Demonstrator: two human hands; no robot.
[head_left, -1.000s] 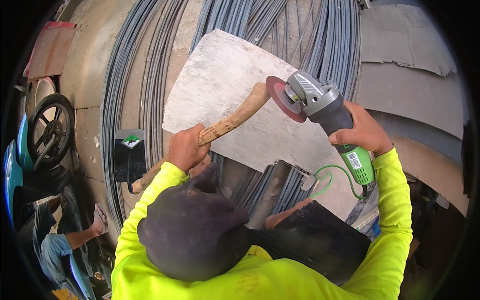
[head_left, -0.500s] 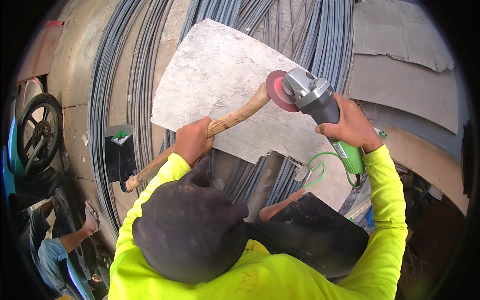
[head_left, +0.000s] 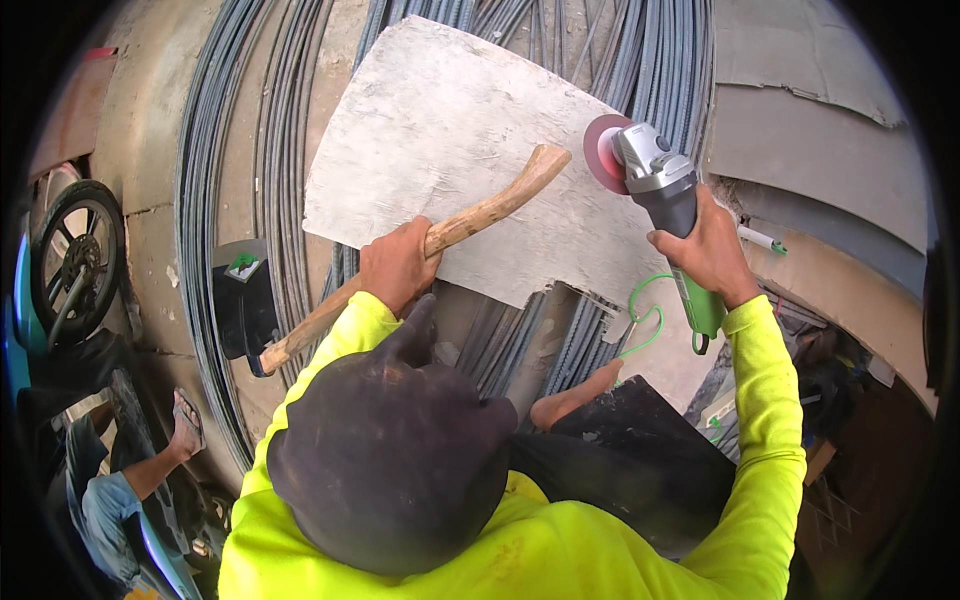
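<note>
My left hand (head_left: 398, 262) is closed round the curved wooden handle (head_left: 490, 208) of what looks like a hoe. At the handle's lower left end sits a flat black blade (head_left: 243, 312) with a green and white sticker. My right hand (head_left: 712, 250) grips an angle grinder (head_left: 668, 190) by its dark and green body. Its silver head carries a reddish disc (head_left: 606, 153), which stands apart from the handle's pale upper end, to the right of it. A green cord (head_left: 655, 335) loops below the grinder.
A whitish worn board (head_left: 400, 130) lies over bundles of steel rebar (head_left: 205, 200). Grey sheets (head_left: 815, 150) are stacked at the right. A motorbike wheel (head_left: 82, 255) stands at the left, near another person's sandalled foot (head_left: 187, 425). A dark-covered head (head_left: 395, 460) fills the lower middle.
The grinder has moved right and slightly up, so its disc has come away from the handle's end. My left hand and the handle have shifted slightly up and right.
</note>
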